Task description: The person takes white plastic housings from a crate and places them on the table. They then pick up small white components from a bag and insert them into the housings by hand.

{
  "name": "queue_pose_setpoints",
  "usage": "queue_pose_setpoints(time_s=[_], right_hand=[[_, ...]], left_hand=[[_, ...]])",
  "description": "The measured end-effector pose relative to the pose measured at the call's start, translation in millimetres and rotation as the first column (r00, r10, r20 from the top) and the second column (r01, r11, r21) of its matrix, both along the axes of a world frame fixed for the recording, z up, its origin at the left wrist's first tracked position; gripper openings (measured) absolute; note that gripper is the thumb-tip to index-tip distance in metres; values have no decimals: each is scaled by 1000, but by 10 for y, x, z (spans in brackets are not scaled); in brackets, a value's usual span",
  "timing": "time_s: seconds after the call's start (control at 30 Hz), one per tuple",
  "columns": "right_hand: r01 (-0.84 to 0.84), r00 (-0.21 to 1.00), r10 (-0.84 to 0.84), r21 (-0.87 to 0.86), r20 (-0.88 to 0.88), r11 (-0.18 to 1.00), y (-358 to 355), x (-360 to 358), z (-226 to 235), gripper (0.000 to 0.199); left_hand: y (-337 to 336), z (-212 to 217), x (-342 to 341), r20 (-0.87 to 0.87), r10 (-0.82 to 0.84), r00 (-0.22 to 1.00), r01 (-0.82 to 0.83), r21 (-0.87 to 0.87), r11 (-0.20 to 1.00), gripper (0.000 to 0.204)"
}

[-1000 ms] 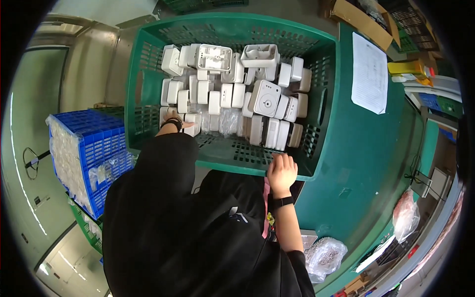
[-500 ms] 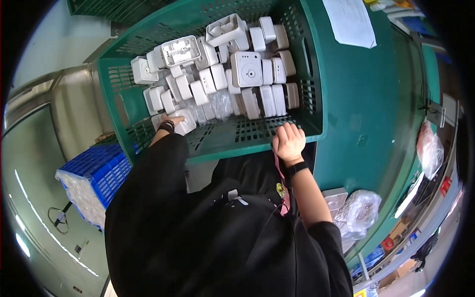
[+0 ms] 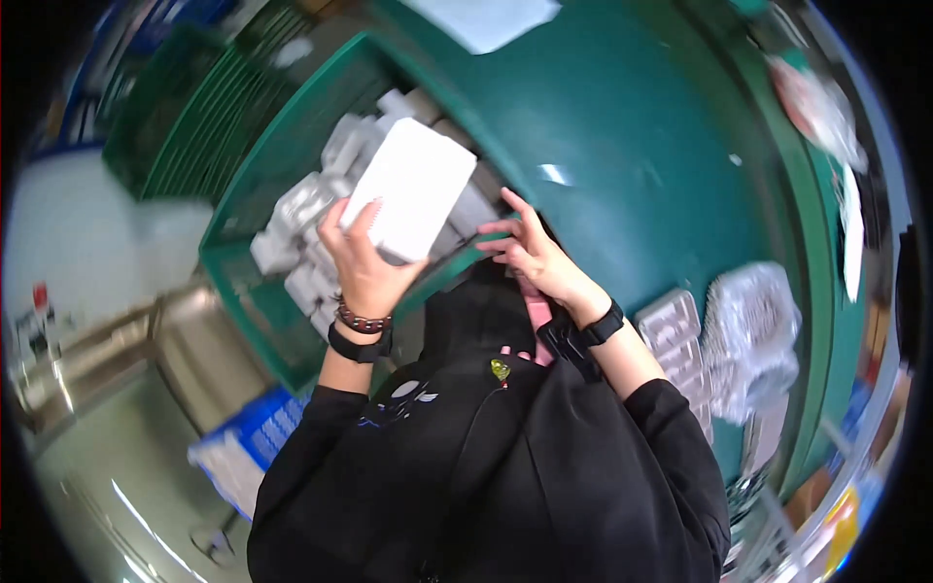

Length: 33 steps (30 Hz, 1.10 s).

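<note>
My left hand (image 3: 364, 257) grips a white plastic housing (image 3: 418, 185), box-shaped with rounded corners, its smooth pale face turned up. The housing is held above a green crate (image 3: 316, 102), hiding part of what lies there. Many similar white housings (image 3: 303, 202) are packed inside the crate, some with their hollow side up. Just right of the held housing is my right hand (image 3: 539, 257), fingers spread and holding nothing, beside the crate's near right corner.
A green tabletop (image 3: 622, 165) stretches to the right, with a white sheet (image 3: 486, 19) at its far side. Pale trays (image 3: 673, 330) and a plastic-wrapped bundle (image 3: 753, 325) lie on it at right. A blue crate (image 3: 277, 423) stands low at left; another green crate (image 3: 209, 117) is beyond.
My left hand has come up out of the crate with a white housing. My right hand has let go of the crate's rim and opened. The whole view has turned.
</note>
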State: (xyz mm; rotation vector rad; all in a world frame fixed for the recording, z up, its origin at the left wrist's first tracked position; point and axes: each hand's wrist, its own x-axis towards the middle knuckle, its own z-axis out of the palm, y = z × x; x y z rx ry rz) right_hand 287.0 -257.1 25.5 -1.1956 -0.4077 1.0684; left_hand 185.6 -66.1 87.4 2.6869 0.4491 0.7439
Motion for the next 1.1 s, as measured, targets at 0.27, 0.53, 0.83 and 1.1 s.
queue_pose_setpoints(time_s=[0.27, 0.53, 0.83, 1.1], right_hand=[[743, 641, -518, 287, -567, 605, -1376, -61, 279, 75], [938, 346, -741, 239, -576, 252, -1894, -221, 138, 73], [871, 481, -876, 98, 27, 481, -2068, 7, 252, 68], [889, 430, -832, 2, -350, 458, -2145, 36, 25, 69]], left_hand=[[-1580, -119, 907, 138, -838, 528, 795, 266, 545, 45], [-2159, 407, 1384, -64, -986, 153, 986, 72, 149, 54], [-2188, 209, 1582, -106, -881, 462, 852, -223, 474, 68], [-1705, -563, 1954, -126, -643, 756, 363, -737, 570, 36]])
